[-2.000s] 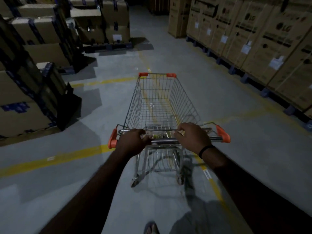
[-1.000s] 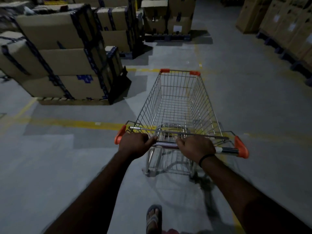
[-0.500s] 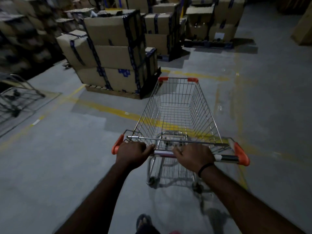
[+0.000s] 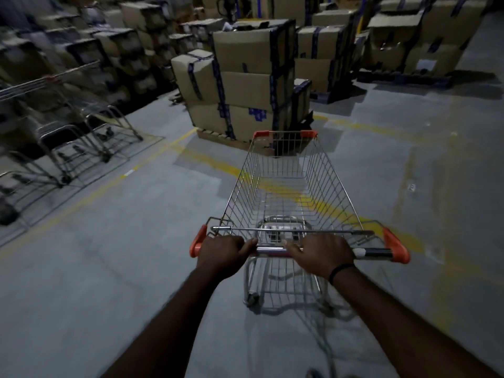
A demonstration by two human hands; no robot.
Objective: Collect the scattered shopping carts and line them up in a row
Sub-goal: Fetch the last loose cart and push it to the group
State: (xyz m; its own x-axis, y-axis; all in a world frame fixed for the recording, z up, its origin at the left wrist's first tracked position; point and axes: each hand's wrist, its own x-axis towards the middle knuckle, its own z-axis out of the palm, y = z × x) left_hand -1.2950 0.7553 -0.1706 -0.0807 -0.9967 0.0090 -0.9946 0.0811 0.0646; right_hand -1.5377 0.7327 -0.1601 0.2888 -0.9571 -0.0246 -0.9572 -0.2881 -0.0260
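Note:
An empty wire shopping cart [image 4: 289,186] with orange corner caps stands on the grey floor straight ahead of me. My left hand [image 4: 222,253] grips the left part of its metal handle bar [image 4: 373,252], and my right hand [image 4: 320,255], with a dark band at the wrist, grips the bar right of the middle. Other wire carts [image 4: 68,137] stand nested together at the far left, blurred.
A pallet of stacked, strapped cardboard boxes [image 4: 245,85] stands just beyond the cart's front. More box stacks [image 4: 420,45] line the back and the left side. Yellow floor lines [image 4: 207,162] cross the concrete. Bare floor lies to the right.
The cart and my view have swung left. The box pallet now sits close ahead of the cart's front, and the parked carts at the left have come further into view. Both hands keep their grip.

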